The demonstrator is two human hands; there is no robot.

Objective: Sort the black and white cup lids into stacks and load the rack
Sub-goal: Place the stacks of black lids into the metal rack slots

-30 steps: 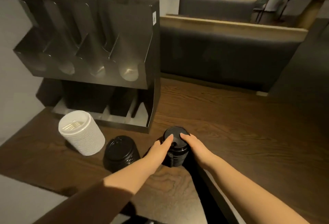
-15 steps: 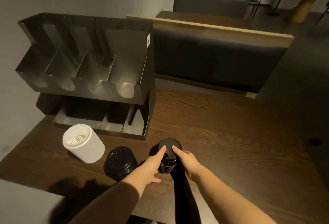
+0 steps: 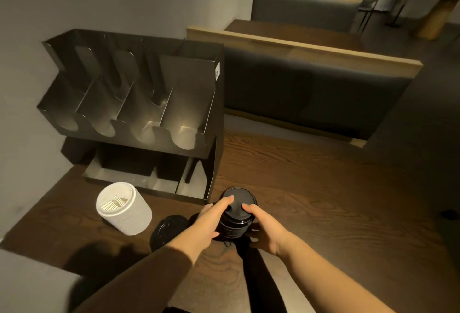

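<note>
Since the earlier frame your head has tipped further down and the view has shifted, so the rack (image 3: 139, 113) now sits more toward the left and you see into its slots; the black lid stack (image 3: 236, 215) under your hands looks unmoved on the surface (image 3: 336, 200).

Black lid stack: upright, long axis vertical, top lid facing up at you, just off the rack's front right corner. Your left hand (image 3: 206, 225) wraps its left side, index finger laid over the top lid. Your right hand (image 3: 263, 228) wraps the right side, one fingertip on the top rim. Fingers are curled round the stack, not spread flat.

Handling, my read: thin plastic lids, light, slick, nested but only loosely locked. Squeezing mid-height probably bows them or lets the column shear. Take it low on both sides and keep a finger capping the top, as you have it. To load a slot you'll likely have to tip the axis toward the rack's slope; watch for lids sliding off the free end.

Second black stack (image 3: 169, 228): shorter, just left of your left wrist, partly hidden by it; tilt is hard to judge.

White lid stack (image 3: 124, 209): further left, leaning, top face angled up and left. Looks equally light; grip the ribbed sides.

Rack: four upper slots with scooped fronts, all showing bare metal, lower bins below. Nothing is loaded yet.
</note>
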